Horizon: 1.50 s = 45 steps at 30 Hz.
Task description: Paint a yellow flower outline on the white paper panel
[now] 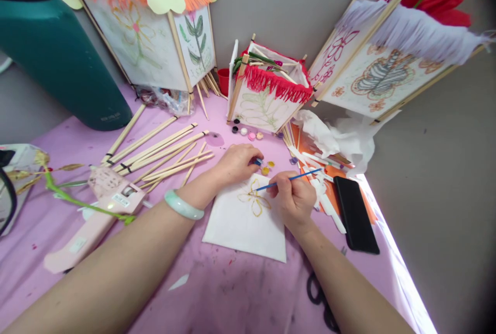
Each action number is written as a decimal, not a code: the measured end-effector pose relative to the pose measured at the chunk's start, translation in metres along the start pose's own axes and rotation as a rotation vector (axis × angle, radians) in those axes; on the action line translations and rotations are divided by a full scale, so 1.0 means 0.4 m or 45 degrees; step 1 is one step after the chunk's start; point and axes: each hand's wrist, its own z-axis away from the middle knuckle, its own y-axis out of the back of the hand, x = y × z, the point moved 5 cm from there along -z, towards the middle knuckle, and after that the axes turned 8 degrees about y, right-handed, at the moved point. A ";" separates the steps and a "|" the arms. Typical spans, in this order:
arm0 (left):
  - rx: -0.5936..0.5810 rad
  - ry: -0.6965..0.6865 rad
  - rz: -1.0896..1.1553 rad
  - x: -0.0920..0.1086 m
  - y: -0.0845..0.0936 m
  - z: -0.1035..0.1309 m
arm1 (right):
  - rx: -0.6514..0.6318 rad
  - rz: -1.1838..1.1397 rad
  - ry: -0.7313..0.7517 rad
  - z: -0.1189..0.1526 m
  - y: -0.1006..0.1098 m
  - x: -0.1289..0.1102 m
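A white sheet (242, 230) lies on the table, bearing a flower outlined in yellow (256, 207). My right hand (296, 199) is closed around a thin paintbrush (289, 179) with a blue handle; its tip is at the flower's middle. At the sheet's upper left edge rests my left hand (238, 163), its fingers curled on a small blue paint pot (258, 161), partly hidden by them. Right beside those fingers are small yellow paint pots (265, 171).
Behind stand paper lanterns (267, 106) with painted sides and fringes. Wooden sticks (163, 148), a pink glue gun (104, 210) and a teal bottle (65, 60) are on the left. To the right lie a black phone (356, 215), white paper strips (329, 199) and scissors (315, 290).
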 end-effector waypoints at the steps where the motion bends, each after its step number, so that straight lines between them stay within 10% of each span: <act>1: -0.001 0.003 -0.002 0.001 0.000 0.000 | -0.002 -0.004 -0.002 0.000 -0.001 0.000; 45: -0.004 0.325 0.612 -0.038 -0.002 -0.014 | 0.038 -0.274 -0.151 -0.006 -0.039 0.019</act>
